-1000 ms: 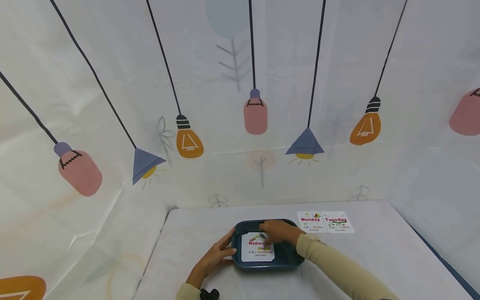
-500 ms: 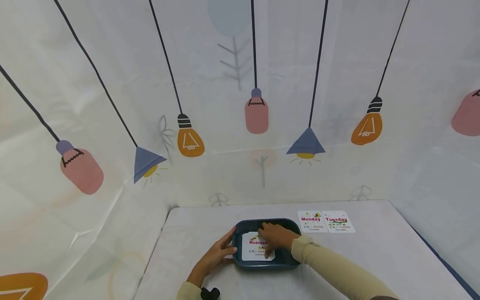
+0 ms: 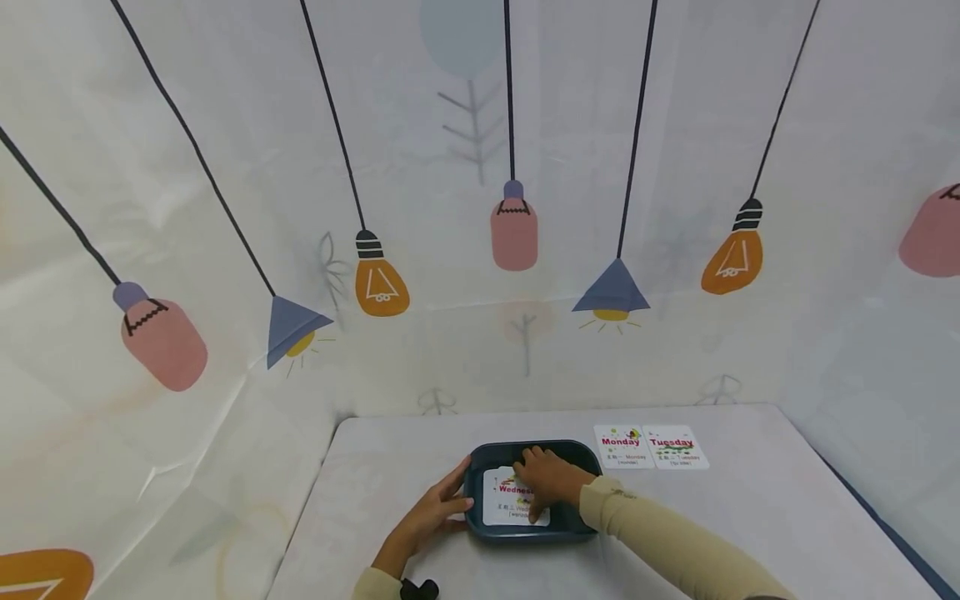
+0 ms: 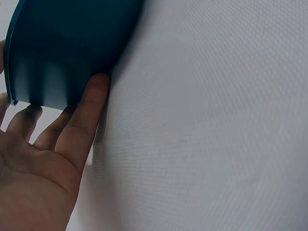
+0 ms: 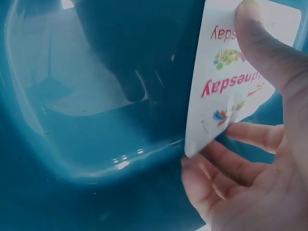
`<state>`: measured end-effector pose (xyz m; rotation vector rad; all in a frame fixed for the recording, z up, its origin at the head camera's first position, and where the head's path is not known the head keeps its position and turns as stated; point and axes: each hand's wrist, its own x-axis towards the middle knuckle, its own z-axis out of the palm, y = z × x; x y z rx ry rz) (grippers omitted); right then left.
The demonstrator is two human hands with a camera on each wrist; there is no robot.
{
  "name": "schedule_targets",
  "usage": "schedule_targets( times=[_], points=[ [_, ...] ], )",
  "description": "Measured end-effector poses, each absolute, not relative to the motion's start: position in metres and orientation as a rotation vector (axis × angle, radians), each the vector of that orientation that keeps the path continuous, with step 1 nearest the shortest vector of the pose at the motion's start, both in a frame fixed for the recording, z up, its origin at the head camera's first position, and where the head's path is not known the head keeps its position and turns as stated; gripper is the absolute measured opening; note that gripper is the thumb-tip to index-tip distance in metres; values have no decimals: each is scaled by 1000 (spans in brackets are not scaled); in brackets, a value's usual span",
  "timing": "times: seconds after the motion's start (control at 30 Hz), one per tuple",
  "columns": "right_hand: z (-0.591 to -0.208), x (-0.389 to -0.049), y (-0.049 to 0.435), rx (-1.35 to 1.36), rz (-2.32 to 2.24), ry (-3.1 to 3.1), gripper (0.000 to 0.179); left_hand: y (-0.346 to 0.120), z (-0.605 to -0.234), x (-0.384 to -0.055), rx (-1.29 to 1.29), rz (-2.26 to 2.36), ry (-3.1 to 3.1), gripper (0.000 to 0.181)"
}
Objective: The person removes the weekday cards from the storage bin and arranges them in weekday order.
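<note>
A dark teal tray (image 3: pixel 532 536) stands on the white table, with a white "Wednesday" card (image 3: pixel 504 498) inside it toward the left. Against the tray's left wall rests my left hand (image 3: pixel 429 512); in the left wrist view its nearly straight fingers (image 4: pixel 77 130) touch the outer wall from rim height down to the tabletop. My right hand (image 3: pixel 553 480) reaches into the tray and pinches the card. The right wrist view has the thumb on the card's printed face (image 5: pixel 198 115) and the other fingertips along its top edge. Part of the print is covered by that thumb.
A "Monday" card (image 3: pixel 623 447) and a "Tuesday" card (image 3: pixel 676 447) lie side by side on the table, behind and right of the tray. A white wall sheet (image 3: pixel 450 350) printed with hanging lamps rises at the table's back edge.
My right hand has shifted slightly left over the Wednesday card, and its thumb has come down onto the card's lower right. The left hand and the tray stay where they were.
</note>
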<state>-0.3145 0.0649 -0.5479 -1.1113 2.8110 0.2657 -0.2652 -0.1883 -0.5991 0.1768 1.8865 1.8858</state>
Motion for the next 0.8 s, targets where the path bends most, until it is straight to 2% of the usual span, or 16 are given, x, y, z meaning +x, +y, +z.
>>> schedule_targets(
  times=[0.3,0.67,0.8],
  points=[
    [-551,-312,68,-1296,472,2926,85,-188,-602,-264,197,1884,1891,78],
    [-545,-321,74,-1068,-277,2785,73,-190,-603,-265,178,1870,1926,77],
    [-545,-323,81,-959,-461,2749,77,-189,-603,-266,192,1866,1919,77]
  ],
)
